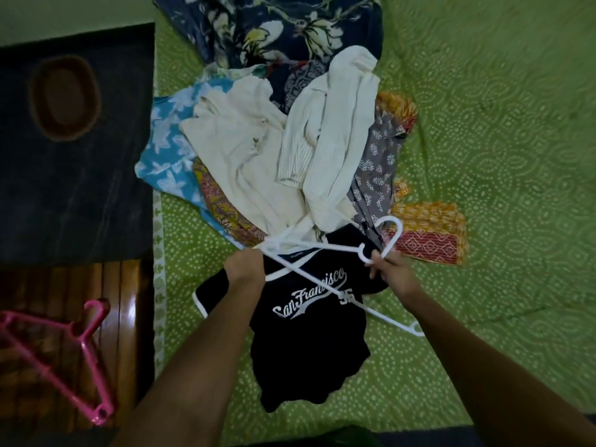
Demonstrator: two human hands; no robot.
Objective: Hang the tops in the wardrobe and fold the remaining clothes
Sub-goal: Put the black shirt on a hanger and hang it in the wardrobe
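Bare green sheet point(483, 124) lies open to my right, the bed's edge at my left. My right hand point(388, 266) grips the white hanger point(322, 280) over the black tee point(306, 333); my left hand point(245, 264) pinches its collar.

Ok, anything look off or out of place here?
The white hanger lies across the front of the black San Francisco top, not inside its neck. The right hand grips it by the hook. A pink hanger lies off the bed.

hands point(385, 267) grip white hanger point(325, 287) | over navy tee point(309, 337) (green bedsheet point(483, 124))
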